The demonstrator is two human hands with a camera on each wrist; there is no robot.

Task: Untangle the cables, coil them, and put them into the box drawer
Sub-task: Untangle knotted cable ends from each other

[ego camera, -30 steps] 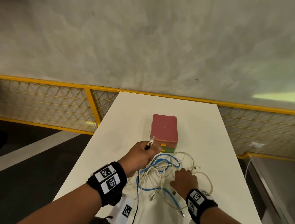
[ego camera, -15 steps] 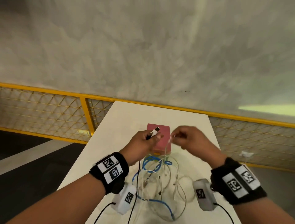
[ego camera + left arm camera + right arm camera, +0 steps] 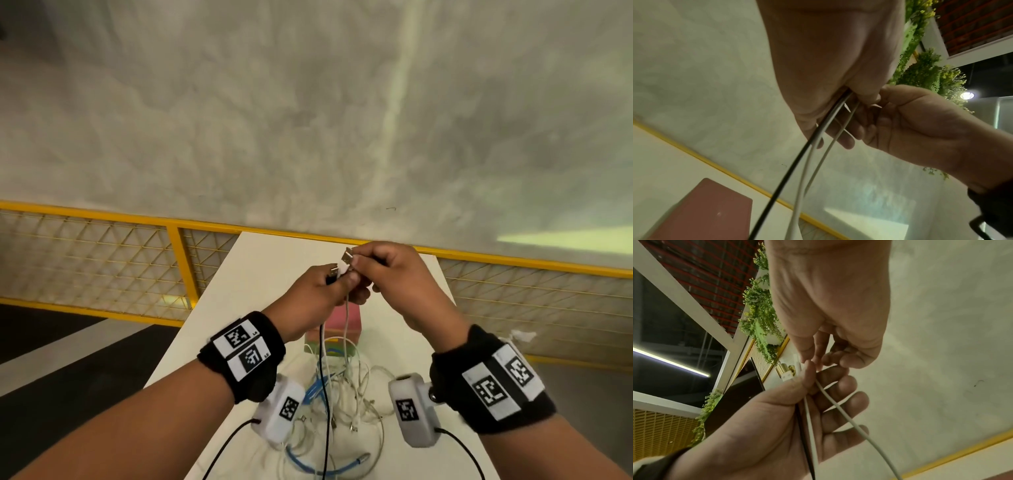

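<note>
Both hands are raised above the table, close together. My left hand (image 3: 337,279) grips the ends of a black cable (image 3: 322,346) and a white cable (image 3: 803,170), with a metal plug sticking out above the thumb. My right hand (image 3: 354,260) pinches the USB plug (image 3: 348,256) of another white cable (image 3: 849,418), right against the left hand's fingertips. All three cables hang down into the tangle of white and blue cables (image 3: 342,394) on the white table (image 3: 260,274). The pink-topped drawer box (image 3: 342,322) stands just behind the tangle, partly hidden by the hands.
A yellow mesh railing (image 3: 102,260) runs behind the table's far edge, with a grey wall beyond it. The floor drops away dark to the table's left. A blue cable with a metal plug (image 3: 342,466) lies at the table's near end.
My right hand left the tangle on the table and rose with a white cable end to meet the left hand. Both hands have lifted higher, pulling the cables up.
</note>
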